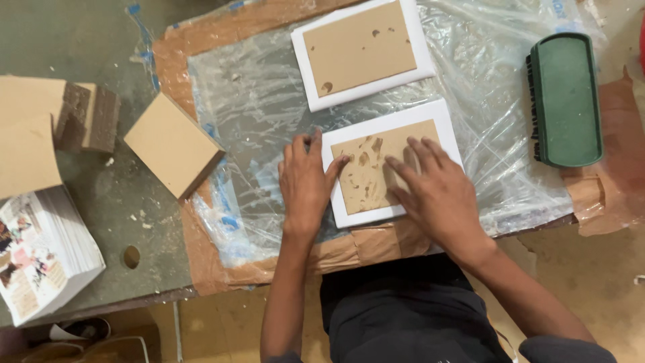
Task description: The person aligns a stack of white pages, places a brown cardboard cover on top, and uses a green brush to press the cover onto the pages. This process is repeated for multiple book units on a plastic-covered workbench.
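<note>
Fingers (423, 158) of our right hand (437, 195) lie spread and flat on the brown board (376, 168), pressing it down onto the white sheet (396, 124) beneath; they clamp nothing. Our left hand (306, 181) rests palm down at the sheet's left edge, fingers slightly apart, its thumb reaching onto the brown face, which we judge steadies the piece against sliding. The board sits centred on the sheet, leaving a white margin on all sides, and its surface shows darker wet-looking patches. This piece lies near the front edge of the table (121, 202), on a crinkled clear plastic film (269, 101) laid over brown paper (201, 40), apparently to keep the surface clean. A second board on white sheet (363, 50) lies just behind, untouched. To the right, well apart, a green brush (564, 101) rests on the film. At left stand a plain brown board block (171, 144), a stack of printed sheets (44, 255), and an open cardboard box (33, 134).
</note>
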